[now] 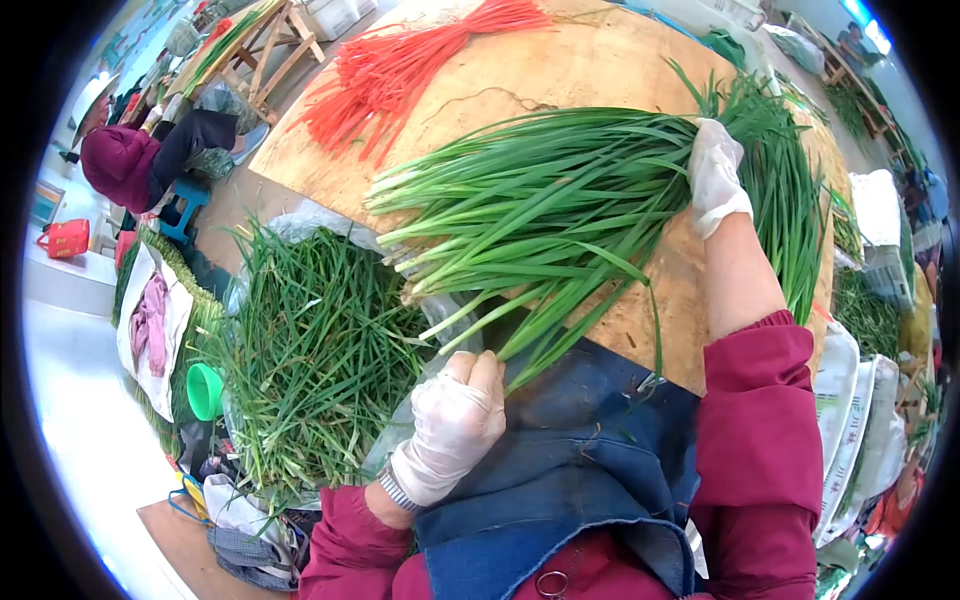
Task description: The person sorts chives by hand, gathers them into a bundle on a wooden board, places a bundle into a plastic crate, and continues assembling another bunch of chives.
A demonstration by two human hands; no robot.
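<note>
Holding a fanned bunch of garlic chives [560, 180] over the wooden table [640, 50], with pale stalk ends towards the left and leaves running to the right hand [715, 178]. Closing the right hand's grip, in a whitish glove, on the leafy part; too hidden at the fingertips to tell how firmly. Pinching thin stalks [540, 330] in the grip of the left hand [450, 425], also gloved, at the near side of the bunch and above a dark blue apron [600, 470].

Judging by the layout, only partway along: gathered into one bunch and roughly aligned, yet splayed, uneven at the pale ends and without any visible band. More to deal with, apparently, in the leafy heap [785, 190] just beyond the right hand on the table. On the far part, well apart from the bunch, red plastic strips [385, 75] in a bundle. Beside the table, to the left, a large pile of loose greens [315, 350] in clear plastic, tangled and unaligned, with a green cup [204, 392] at its edge. Farther left, in the background, a seated person [120, 165].
</note>
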